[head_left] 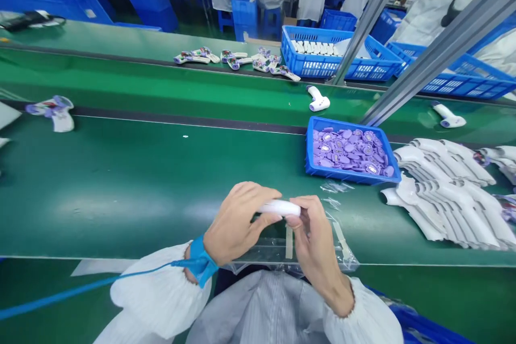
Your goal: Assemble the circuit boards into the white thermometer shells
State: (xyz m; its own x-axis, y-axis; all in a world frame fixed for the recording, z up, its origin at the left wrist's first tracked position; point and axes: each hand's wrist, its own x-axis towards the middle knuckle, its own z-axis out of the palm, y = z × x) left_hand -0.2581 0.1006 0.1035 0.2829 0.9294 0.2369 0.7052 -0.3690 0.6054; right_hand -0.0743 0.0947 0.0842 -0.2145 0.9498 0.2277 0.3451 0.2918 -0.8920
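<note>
Head view, two-handed holding of a smooth, white, elongated plastic piece (279, 207) above the near edge of the green tabletop (161, 177). The left hand (234, 223), partly closed, pinches one end between thumb and fingers; the right hand (316, 236), likewise partly closed, grips the other end with fingertips and thumb. The step in hand appears to be handling the piece at both ends; any turning of it would call for light, matched pressure from both grips. Counts: one held piece; one blue plastic tray (350, 175) of flat purple plastic parts (349, 150), too overlapped to number; two white pistol-shaped housings (320, 102) beyond; one purple-and-white open assembly (60, 114) at left; two stacked rows of curved white plastic shells (455, 209), individually uncountable.
</note>
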